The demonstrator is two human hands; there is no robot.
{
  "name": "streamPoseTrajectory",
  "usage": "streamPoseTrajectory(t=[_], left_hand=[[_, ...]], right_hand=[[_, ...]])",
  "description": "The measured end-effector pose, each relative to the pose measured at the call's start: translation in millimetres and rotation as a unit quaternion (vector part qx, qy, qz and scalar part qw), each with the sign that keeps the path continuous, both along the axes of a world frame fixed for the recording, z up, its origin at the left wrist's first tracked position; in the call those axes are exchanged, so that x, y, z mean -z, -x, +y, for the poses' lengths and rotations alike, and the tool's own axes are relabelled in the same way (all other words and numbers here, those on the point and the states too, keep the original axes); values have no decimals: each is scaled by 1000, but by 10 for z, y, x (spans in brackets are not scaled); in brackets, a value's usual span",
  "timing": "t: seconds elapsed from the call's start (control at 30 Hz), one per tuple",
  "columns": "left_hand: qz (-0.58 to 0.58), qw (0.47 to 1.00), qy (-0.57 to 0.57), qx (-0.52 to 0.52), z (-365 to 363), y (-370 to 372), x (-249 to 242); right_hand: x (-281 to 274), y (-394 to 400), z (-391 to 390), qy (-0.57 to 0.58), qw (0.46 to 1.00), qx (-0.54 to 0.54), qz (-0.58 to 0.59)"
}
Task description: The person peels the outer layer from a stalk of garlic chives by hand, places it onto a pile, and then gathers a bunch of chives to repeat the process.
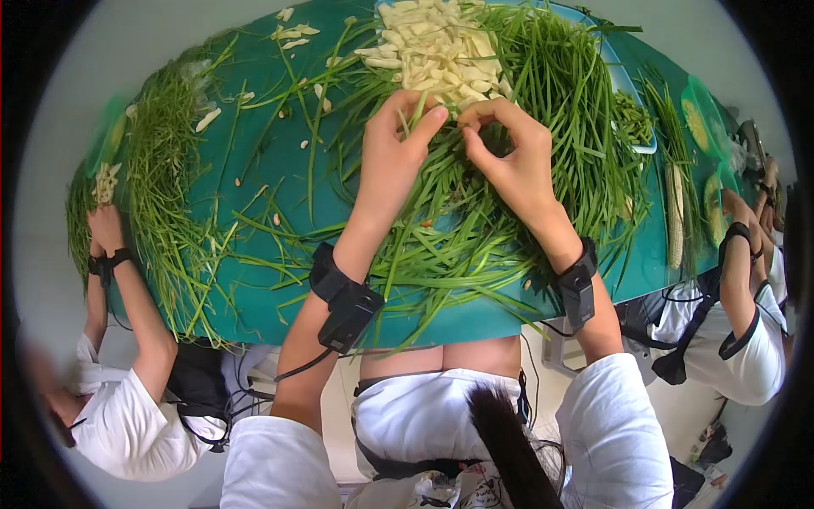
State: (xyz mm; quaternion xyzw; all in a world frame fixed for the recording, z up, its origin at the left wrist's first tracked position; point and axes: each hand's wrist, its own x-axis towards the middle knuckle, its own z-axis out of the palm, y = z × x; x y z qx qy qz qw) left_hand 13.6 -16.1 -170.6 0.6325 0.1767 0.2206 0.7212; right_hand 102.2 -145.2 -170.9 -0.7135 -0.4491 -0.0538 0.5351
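My left hand [398,140] is pinched near the middle of the table, with a long flat green chive leaf [416,112] between thumb and fingers. Close beside it, my right hand [513,144] has its thumb and index finger brought together; whatever lies between them is too small to make out. Loose green chives [449,246] spread under both hands and toward the table's near edge. A thicker bundle of chives [560,93] lies right of my right hand. Just beyond my fingertips sits a heap of pale cream pieces [437,51].
A blue-rimmed tray [646,148] stands behind the chive bundle. An ear of corn [675,216] and green baskets [697,114] are at the right. More greens [161,170] lie along the left of the green table [254,153]. People work on both sides; one hand [105,227] shows at left.
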Motion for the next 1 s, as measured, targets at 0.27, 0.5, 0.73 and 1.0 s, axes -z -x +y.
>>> streamPoseTrajectory(t=[0.27,0.5,0.73,1.0], left_hand=[[-18,997,-76,-24,10,-18,25],[-28,999,23,-25,-44,39,-64],[-33,998,50,-18,-9,42,-58],[-35,998,47,-29,-5,35,-84]], right_hand=[[-46,21,-5,-80,997,-1,8],[-66,54,-17,-102,995,20,-5],[-57,46,-22,-105,994,22,-24],[-80,54,-14,-108,993,32,-29]])
